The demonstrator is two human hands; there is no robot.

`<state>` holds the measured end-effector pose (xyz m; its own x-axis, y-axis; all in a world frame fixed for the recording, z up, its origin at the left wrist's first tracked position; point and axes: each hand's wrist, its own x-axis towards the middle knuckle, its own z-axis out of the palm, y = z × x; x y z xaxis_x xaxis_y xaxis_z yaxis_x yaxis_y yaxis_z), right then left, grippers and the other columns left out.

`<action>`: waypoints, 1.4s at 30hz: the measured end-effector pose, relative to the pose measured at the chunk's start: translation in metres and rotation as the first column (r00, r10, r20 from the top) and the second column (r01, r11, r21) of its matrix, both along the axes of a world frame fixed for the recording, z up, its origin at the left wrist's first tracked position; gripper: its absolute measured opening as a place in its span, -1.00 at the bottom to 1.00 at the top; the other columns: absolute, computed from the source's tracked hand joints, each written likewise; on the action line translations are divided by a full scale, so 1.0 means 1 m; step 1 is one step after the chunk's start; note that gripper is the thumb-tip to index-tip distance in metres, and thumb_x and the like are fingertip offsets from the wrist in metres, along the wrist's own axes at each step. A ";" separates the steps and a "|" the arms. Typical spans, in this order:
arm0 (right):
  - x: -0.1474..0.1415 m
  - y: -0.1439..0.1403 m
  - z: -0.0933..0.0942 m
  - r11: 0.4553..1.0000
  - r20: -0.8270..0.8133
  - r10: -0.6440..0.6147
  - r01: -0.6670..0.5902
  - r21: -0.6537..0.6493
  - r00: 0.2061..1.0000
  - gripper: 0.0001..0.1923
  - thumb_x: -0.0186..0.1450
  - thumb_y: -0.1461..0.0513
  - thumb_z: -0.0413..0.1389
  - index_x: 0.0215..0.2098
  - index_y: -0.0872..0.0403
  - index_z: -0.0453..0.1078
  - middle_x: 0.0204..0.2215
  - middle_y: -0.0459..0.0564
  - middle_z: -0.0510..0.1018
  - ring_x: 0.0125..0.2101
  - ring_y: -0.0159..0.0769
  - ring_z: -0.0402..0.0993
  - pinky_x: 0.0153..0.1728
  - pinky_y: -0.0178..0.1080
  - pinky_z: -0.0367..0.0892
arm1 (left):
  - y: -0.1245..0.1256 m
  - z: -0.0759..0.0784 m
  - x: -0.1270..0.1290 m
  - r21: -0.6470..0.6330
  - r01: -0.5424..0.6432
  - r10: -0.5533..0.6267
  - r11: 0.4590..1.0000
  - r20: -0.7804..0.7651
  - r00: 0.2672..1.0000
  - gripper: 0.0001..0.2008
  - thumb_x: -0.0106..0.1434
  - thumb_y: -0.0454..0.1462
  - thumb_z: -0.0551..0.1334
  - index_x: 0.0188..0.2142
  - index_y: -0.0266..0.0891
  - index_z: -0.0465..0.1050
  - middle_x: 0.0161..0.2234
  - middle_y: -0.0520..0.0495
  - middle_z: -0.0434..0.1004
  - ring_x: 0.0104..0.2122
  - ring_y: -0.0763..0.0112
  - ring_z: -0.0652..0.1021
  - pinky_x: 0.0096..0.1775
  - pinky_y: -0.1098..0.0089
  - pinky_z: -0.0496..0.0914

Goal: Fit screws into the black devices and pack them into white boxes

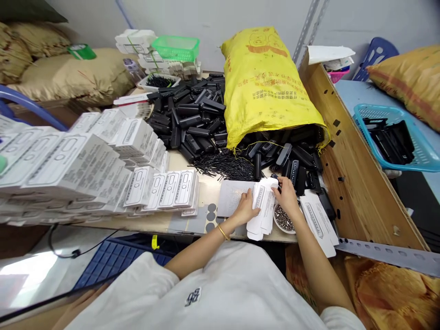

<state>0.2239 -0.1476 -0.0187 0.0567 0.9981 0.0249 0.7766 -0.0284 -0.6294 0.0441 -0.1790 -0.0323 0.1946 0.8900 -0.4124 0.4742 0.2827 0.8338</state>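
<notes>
My left hand [245, 208] holds a white cardboard box [261, 210], which looks folded flat and has a printed drawing on its front. Its thumb lies over the box's left side and the fingers are curled. My right hand [287, 195] grips the same box near its upper right corner, fingers bent. Under and beside the left hand lies a flat grey plate [233, 195]. A round white bowl of small metal screws [282, 219] sits below the right hand, partly hidden by the forearm. More flat white boxes [318, 220] lie to the right of that forearm.
A yellow sack [264, 87] spills black plastic cases [302, 158]; more black cases [192, 114] are heaped left of it. Thin black sticks [223, 166] lie in front. Stacked white boxes [75, 160] fill the left side. A wooden board [357, 151] walls the right, beyond it a blue basket [424, 158].
</notes>
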 end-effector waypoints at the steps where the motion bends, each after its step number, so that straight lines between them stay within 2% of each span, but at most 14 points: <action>1: -0.002 -0.001 0.001 0.998 0.023 -0.025 0.026 -0.064 0.999 -0.64 0.23 0.21 0.09 -0.01 0.13 0.24 -0.11 0.20 0.47 -0.10 -0.05 0.42 -0.07 -0.06 0.30 | -0.003 -0.001 -0.001 0.007 0.015 -0.015 1.000 0.002 1.000 -0.05 -0.03 -0.36 0.31 0.32 -0.34 -0.09 0.19 -0.40 0.16 0.21 -0.05 0.23 0.22 0.13 0.10; 3: -0.006 0.000 0.001 0.974 0.062 -0.051 0.063 -0.218 0.997 -0.60 0.23 0.18 0.12 0.00 0.14 0.23 -0.22 0.18 0.53 -0.18 -0.03 0.49 -0.16 -0.10 0.33 | -0.008 -0.003 -0.001 0.013 0.032 -0.032 0.999 -0.005 0.999 -0.04 -0.03 -0.39 0.30 0.33 -0.36 -0.10 0.17 -0.40 0.16 0.22 -0.05 0.23 0.22 0.14 0.11; 5: -0.011 0.002 0.000 0.950 0.074 -0.061 0.081 -0.300 0.995 -0.57 0.21 0.17 0.16 0.00 0.13 0.22 -0.28 0.17 0.56 -0.24 -0.04 0.52 -0.22 -0.15 0.34 | -0.010 -0.005 0.002 -0.002 0.001 -0.001 1.000 0.012 1.000 -0.02 -0.05 -0.40 0.31 0.33 -0.35 -0.11 0.16 -0.38 0.18 0.22 -0.06 0.22 0.22 0.12 0.10; 9: -0.016 0.008 -0.007 0.949 0.066 -0.078 0.094 -0.301 0.995 -0.53 0.18 0.15 0.20 0.00 0.10 0.20 -0.27 0.14 0.58 -0.27 -0.09 0.55 -0.27 -0.21 0.34 | -0.004 -0.013 0.005 -0.090 -0.117 0.129 0.989 0.143 0.981 -0.09 -0.07 -0.40 0.35 0.27 -0.27 0.03 0.10 -0.30 0.29 0.16 0.01 0.31 0.19 0.11 0.16; 14: -0.012 0.013 -0.008 0.947 0.048 -0.082 0.093 -0.307 0.996 -0.49 0.14 0.16 0.24 -0.01 0.09 0.20 -0.27 0.11 0.58 -0.32 -0.15 0.55 -0.28 -0.23 0.35 | 0.009 -0.021 0.005 -0.186 -0.126 0.167 0.974 0.223 0.961 -0.45 0.02 -0.38 0.32 0.03 -0.31 0.27 -0.20 -0.16 0.49 -0.19 0.24 0.53 -0.10 0.22 0.43; 17: -0.007 0.014 -0.006 0.941 0.041 -0.089 0.097 -0.324 0.995 -0.48 0.13 0.15 0.24 0.00 0.11 0.22 -0.32 0.08 0.57 -0.37 -0.17 0.53 -0.30 -0.21 0.36 | 0.011 -0.022 0.010 -0.159 -0.169 0.202 0.973 0.224 0.953 -0.55 0.01 -0.41 0.32 -0.09 -0.30 0.28 -0.19 -0.16 0.48 -0.19 0.26 0.52 -0.09 0.22 0.42; 21: 0.000 0.011 -0.003 0.941 -0.027 -0.103 0.089 -0.326 0.994 -0.49 0.14 0.15 0.23 0.01 0.10 0.23 -0.43 -0.02 0.54 -0.45 -0.20 0.49 -0.34 -0.19 0.38 | 0.007 -0.011 0.015 -0.106 -0.171 0.194 0.979 0.261 0.946 -0.55 0.06 -0.41 0.28 -0.06 -0.27 0.20 -0.17 -0.16 0.48 -0.16 0.27 0.52 -0.07 0.21 0.40; 24: -0.012 0.007 0.001 0.953 -0.111 -0.078 0.041 -0.300 0.991 -0.51 0.18 0.14 0.18 0.03 0.09 0.22 -0.46 -0.07 0.51 -0.45 -0.21 0.48 -0.32 -0.16 0.40 | 0.007 0.003 -0.007 -0.077 -0.141 0.158 0.987 0.304 0.939 -0.51 0.11 -0.42 0.22 0.02 -0.24 0.13 -0.17 -0.14 0.51 -0.18 0.29 0.54 -0.08 0.21 0.41; 27: -0.048 0.007 0.004 0.984 -0.171 0.038 -0.067 -0.167 0.985 -0.57 0.20 0.19 0.15 0.03 0.06 0.23 -0.28 0.01 0.51 -0.27 -0.17 0.49 -0.18 -0.09 0.41 | 0.010 0.015 -0.056 0.015 -0.159 0.146 0.987 0.318 0.937 -0.49 0.13 -0.38 0.22 0.07 -0.21 0.13 -0.09 -0.17 0.51 -0.10 0.26 0.54 0.00 0.20 0.37; 30: -0.094 0.012 0.005 0.984 -0.095 0.172 -0.175 -0.027 0.981 -0.62 0.19 0.22 0.17 -0.03 0.08 0.30 -0.06 0.15 0.41 -0.01 -0.04 0.34 -0.03 -0.02 0.33 | 0.010 0.015 -0.105 0.053 -0.238 0.218 0.970 0.243 0.945 -0.48 0.14 -0.33 0.21 0.09 -0.21 0.13 -0.09 -0.17 0.52 -0.09 0.23 0.55 -0.02 0.18 0.40; 32: -0.119 0.019 0.004 0.963 -0.069 0.264 -0.267 -0.046 0.962 -0.64 0.17 0.25 0.18 -0.05 0.10 0.32 -0.05 0.16 0.37 0.02 -0.01 0.27 0.01 -0.01 0.29 | 0.007 0.007 -0.124 0.076 -0.302 0.288 0.950 0.152 0.945 -0.52 0.15 -0.35 0.18 0.08 -0.22 0.17 -0.08 -0.17 0.52 -0.07 0.23 0.54 0.00 0.16 0.40; 37: -0.138 0.038 -0.001 0.912 -0.107 0.386 -0.397 -0.102 0.916 -0.77 0.12 0.35 0.19 -0.25 0.07 0.32 -0.23 0.03 0.43 -0.13 -0.14 0.30 -0.11 -0.13 0.29 | 0.001 -0.013 -0.127 0.160 -0.365 0.364 0.917 0.038 0.931 -0.50 0.08 -0.42 0.16 0.06 -0.28 0.26 0.06 -0.25 0.38 0.14 0.12 0.37 0.22 0.05 0.17; 39: -0.133 0.042 0.000 0.910 -0.123 0.391 -0.403 -0.095 0.912 -0.85 0.14 0.36 0.15 -0.40 0.05 0.28 -0.33 -0.02 0.43 -0.20 -0.18 0.30 -0.15 -0.16 0.27 | 0.002 -0.013 -0.124 0.179 -0.368 0.371 0.912 0.020 0.929 -0.43 0.06 -0.43 0.17 0.11 -0.29 0.24 0.09 -0.27 0.33 0.18 0.08 0.33 0.24 0.02 0.13; 42: -0.119 0.042 0.005 0.916 -0.168 0.381 -0.396 -0.070 0.909 -0.81 0.16 0.36 0.10 -0.52 0.02 0.18 -0.46 -0.07 0.42 -0.29 -0.23 0.31 -0.21 -0.20 0.25 | 0.003 -0.001 -0.121 0.276 -0.324 0.344 0.905 -0.026 0.939 -0.33 0.04 -0.42 0.20 0.19 -0.28 0.19 0.16 -0.28 0.23 0.25 0.05 0.22 0.28 0.02 0.05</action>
<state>0.1050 -0.1057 -0.0134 -0.3405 0.9386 -0.0552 0.6377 0.1874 -0.7472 -0.0768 -0.1762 -0.0329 -0.1543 0.9756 -0.1561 0.4523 0.2102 0.8668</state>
